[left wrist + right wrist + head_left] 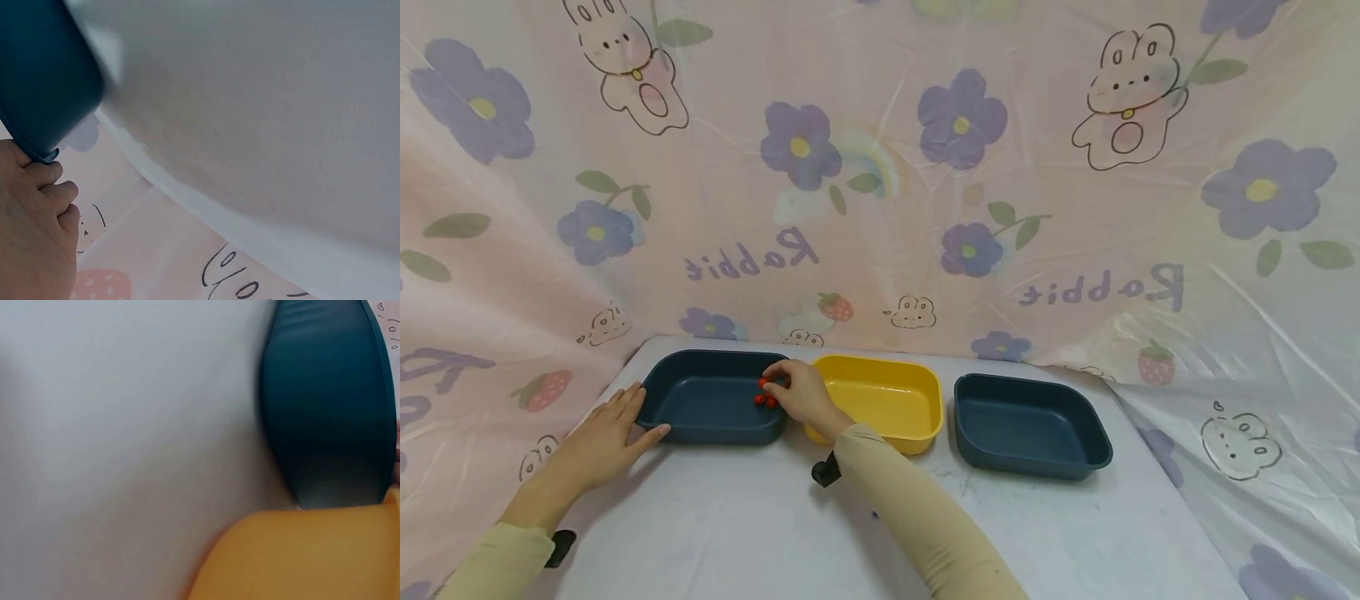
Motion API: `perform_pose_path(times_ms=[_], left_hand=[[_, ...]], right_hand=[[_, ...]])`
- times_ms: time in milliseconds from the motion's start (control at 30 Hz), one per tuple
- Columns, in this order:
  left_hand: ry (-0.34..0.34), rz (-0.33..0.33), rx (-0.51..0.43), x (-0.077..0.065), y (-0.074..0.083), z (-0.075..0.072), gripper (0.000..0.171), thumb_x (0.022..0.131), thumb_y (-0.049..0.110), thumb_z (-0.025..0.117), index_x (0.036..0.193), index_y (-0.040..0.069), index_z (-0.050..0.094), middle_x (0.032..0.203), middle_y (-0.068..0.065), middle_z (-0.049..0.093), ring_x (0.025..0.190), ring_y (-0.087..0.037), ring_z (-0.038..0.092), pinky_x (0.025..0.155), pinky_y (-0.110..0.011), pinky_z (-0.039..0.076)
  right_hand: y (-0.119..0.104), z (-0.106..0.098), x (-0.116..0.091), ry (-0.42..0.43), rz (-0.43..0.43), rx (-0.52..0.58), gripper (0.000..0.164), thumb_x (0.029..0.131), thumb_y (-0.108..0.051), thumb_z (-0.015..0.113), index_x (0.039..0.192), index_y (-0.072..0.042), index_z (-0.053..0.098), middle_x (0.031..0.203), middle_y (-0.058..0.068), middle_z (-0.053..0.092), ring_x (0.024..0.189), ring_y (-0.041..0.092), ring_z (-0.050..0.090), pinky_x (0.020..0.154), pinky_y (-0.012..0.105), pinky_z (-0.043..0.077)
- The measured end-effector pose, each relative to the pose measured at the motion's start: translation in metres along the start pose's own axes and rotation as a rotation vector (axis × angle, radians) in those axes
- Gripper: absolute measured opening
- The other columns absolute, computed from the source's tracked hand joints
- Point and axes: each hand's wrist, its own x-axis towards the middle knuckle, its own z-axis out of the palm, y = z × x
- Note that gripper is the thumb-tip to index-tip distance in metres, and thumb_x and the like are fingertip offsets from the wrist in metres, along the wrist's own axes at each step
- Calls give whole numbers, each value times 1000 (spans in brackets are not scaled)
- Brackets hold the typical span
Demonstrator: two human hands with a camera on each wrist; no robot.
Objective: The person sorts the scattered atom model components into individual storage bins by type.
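My left hand (606,437) rests at the left end of a dark blue rectangular bin (715,436), its fingers at the rim and its thumb spread toward the front wall. The left wrist view shows fingers against the rim of the blue bin (47,75). Over the right end of that bin, my right hand (801,396) pinches small red balls (760,400) between thumb and fingertips. Several of them show below the fingertips, inside the bin's outline. In the right wrist view only a sliver of the hand appears, at the right edge.
A yellow bin (887,404) stands just right of the blue one, partly behind my right hand and wrist. Further right is a second dark blue bin (1030,425). All sit on a white-covered table (737,517), with a printed curtain (880,208) behind and at both sides.
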Motion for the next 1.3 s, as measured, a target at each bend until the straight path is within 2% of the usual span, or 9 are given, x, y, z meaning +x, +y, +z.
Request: perform_pose_path(times_ms=[367, 700, 900, 1133, 1300], left_hand=[[-5, 1, -7, 0, 0, 2, 93, 107, 54, 50, 155, -21, 20, 161, -42, 19, 147, -62, 19, 118, -74, 18], [-11, 0, -27, -1, 0, 1, 93, 107, 54, 50, 155, -20, 20, 162, -41, 17, 148, -62, 17, 119, -74, 12], [-11, -3, -8, 1, -1, -1, 93, 106, 55, 50, 155, -20, 23, 161, -42, 19, 147, -63, 16, 120, -74, 11], [-4, -18, 54, 1, 1, -7, 93, 105, 59, 50, 155, -16, 28, 160, -40, 25, 144, -64, 22, 112, -80, 19], [25, -14, 62, -1, 18, -14, 90, 104, 58, 51, 157, -12, 29, 162, -36, 27, 146, -63, 20, 113, -79, 17]], right_hand=[[-4, -7, -12, -8, -3, 37, 19, 99, -17, 74, 117, -12, 74, 95, -7, 65, 69, 6, 57, 61, 17, 52], [-10, -24, -29, -21, -35, 46, 20, 100, -20, 73, 119, -15, 74, 106, -9, 65, 79, 7, 57, 62, 17, 49], [-18, -44, -40, -13, -73, 52, 22, 101, -20, 71, 121, -11, 73, 111, -5, 67, 85, 8, 57, 67, 17, 51], [-18, -70, -57, 10, -123, 38, 23, 102, -22, 71, 121, -9, 72, 115, -1, 70, 89, 9, 60, 74, 17, 54], [-12, -90, -73, 27, -133, 20, 24, 102, -22, 70, 123, -9, 71, 117, 0, 72, 92, 12, 61, 76, 20, 55]])
